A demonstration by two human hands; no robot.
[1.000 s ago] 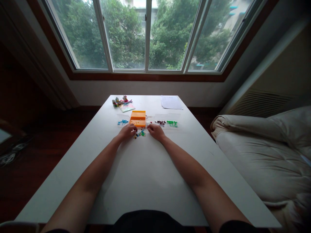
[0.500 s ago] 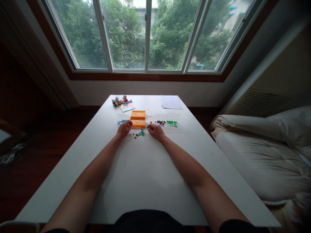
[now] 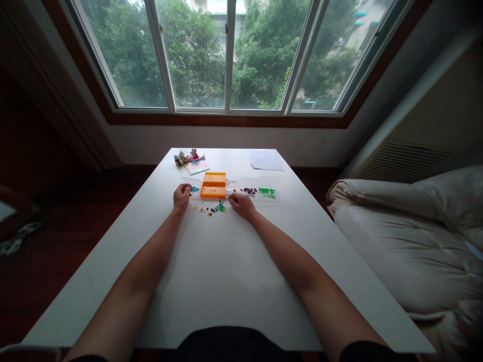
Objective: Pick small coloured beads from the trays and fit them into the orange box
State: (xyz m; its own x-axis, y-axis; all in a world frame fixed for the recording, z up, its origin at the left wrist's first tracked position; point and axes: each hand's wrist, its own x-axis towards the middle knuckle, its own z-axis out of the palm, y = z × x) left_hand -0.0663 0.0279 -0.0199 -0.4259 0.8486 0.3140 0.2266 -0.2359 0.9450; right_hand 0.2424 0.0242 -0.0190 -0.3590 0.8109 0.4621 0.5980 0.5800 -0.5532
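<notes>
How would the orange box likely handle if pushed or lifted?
The orange box looks stiff, judging by its straight edges. Lying flat, it would probably slide rather than tip. Tilted, it may spill the small pieces in its near half.

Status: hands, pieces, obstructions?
Left hand at blue pieces, grip unclear. Right hand beside orange box, grip unclear. Mixed pieces loose in front of box. Left hand partly blocks view of blue pieces.

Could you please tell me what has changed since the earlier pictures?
The left hand moved left from the mixed pieces to the blue pieces; whether it holds anything is too small to tell. The right hand and green pieces stayed put.
</notes>
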